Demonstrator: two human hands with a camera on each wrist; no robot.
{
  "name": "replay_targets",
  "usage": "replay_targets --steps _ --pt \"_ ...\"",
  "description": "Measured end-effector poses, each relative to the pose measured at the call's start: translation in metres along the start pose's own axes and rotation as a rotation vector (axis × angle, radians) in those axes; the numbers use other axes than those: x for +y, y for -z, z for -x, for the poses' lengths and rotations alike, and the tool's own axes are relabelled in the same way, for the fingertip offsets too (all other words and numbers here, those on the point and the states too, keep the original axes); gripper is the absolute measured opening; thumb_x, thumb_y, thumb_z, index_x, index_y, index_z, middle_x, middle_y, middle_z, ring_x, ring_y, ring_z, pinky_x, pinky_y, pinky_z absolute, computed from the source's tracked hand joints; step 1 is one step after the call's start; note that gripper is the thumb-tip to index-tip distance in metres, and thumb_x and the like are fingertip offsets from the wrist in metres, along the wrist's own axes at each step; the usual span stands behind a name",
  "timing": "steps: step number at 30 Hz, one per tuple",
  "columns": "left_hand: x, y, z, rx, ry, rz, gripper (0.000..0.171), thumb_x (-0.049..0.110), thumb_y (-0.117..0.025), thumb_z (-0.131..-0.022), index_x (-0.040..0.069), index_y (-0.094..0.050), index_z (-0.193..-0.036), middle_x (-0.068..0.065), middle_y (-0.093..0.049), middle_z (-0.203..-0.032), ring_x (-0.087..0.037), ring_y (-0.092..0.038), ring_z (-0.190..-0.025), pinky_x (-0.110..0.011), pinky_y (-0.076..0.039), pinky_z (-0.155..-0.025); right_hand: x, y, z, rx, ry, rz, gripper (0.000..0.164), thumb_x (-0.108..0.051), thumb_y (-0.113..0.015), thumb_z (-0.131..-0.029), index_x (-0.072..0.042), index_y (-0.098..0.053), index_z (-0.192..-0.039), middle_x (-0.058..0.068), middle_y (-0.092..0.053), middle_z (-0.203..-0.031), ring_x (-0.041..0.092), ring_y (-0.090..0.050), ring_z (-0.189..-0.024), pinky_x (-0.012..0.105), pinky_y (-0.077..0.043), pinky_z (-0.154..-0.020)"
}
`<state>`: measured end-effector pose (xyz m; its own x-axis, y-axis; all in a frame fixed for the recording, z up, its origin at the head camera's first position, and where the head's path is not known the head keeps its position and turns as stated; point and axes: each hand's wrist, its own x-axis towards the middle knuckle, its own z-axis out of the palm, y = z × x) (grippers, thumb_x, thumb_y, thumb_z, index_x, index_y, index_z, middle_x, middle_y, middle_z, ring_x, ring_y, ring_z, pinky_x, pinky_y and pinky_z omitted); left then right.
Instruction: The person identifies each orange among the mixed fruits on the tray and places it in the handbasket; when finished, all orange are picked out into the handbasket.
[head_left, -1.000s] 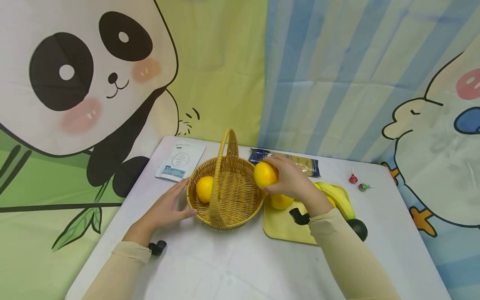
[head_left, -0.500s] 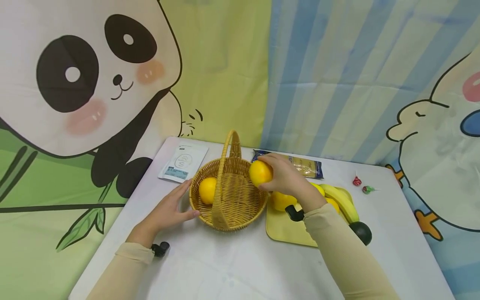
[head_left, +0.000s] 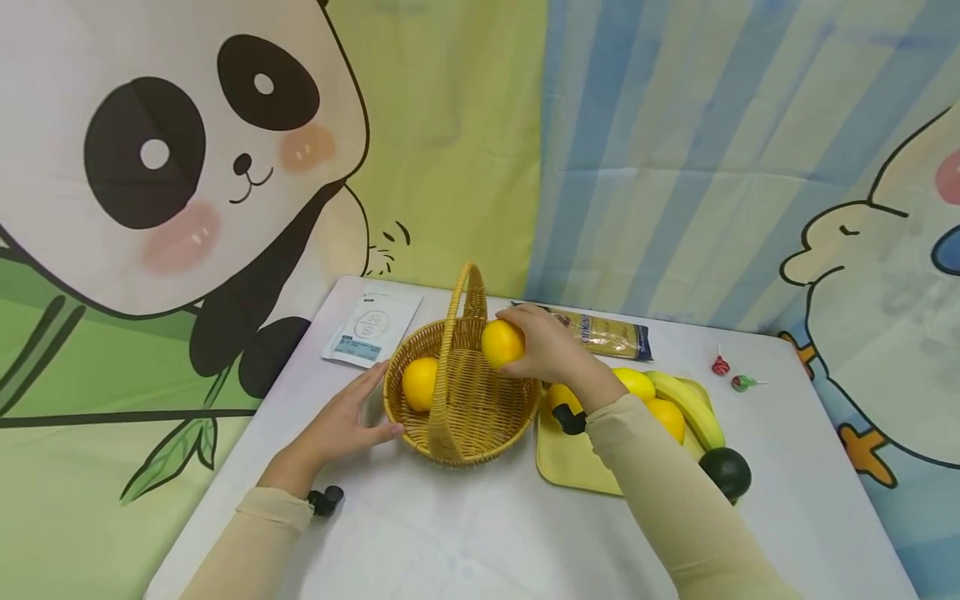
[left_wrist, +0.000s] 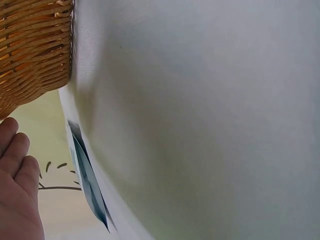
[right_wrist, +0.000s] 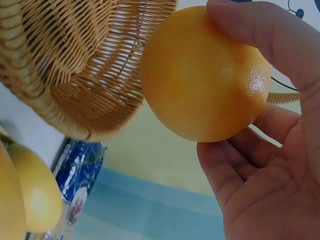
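My right hand (head_left: 551, 350) grips an orange (head_left: 502, 344) between thumb and fingers, held over the right side of a wicker basket (head_left: 480, 417). In the right wrist view the orange (right_wrist: 205, 75) is seen close up, with the basket (right_wrist: 95, 110) beyond it. Another orange (head_left: 419, 384) lies inside the basket on the left, partly behind the arched handle (head_left: 444, 375). My left hand (head_left: 337, 429) rests at the basket's left side with its fingers mostly straight. Those fingers (left_wrist: 15, 155) appear beside the woven wall in the left wrist view.
A yellow tray (head_left: 573, 467) right of the basket bears a banana (head_left: 693, 408), a lemon (head_left: 634, 382) and orange fruits (head_left: 666, 417). A dark green round fruit (head_left: 726, 472) sits at its corner. Behind lie a pasta packet (head_left: 611, 335), a white pouch (head_left: 372, 327) and two lollipops (head_left: 720, 365).
My right hand has carried the orange leftward, from the basket's right rim to above its inside. The left hand keeps its place at the basket, while the whole view has shifted slightly.
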<state>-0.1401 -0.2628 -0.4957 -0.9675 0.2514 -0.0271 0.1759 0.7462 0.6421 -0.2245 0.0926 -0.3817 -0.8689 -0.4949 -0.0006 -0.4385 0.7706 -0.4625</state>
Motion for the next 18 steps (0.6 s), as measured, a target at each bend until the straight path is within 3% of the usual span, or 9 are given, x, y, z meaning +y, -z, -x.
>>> replay_targets --steps 18 --pt "0.001 0.000 0.001 -0.004 0.008 -0.013 0.115 0.061 -0.083 -0.081 0.026 -0.018 -0.169 -0.010 -0.021 -0.176 -0.041 -0.024 -0.161 -0.070 -0.027 -0.125 -0.002 -0.022 -0.027 -0.060 0.031 -0.043 0.087 -0.030 -0.090 -0.079 -0.011 -0.051 -0.154 0.012 -0.054 -0.150 0.031 -0.056 -0.131 0.048 -0.056 -0.104"
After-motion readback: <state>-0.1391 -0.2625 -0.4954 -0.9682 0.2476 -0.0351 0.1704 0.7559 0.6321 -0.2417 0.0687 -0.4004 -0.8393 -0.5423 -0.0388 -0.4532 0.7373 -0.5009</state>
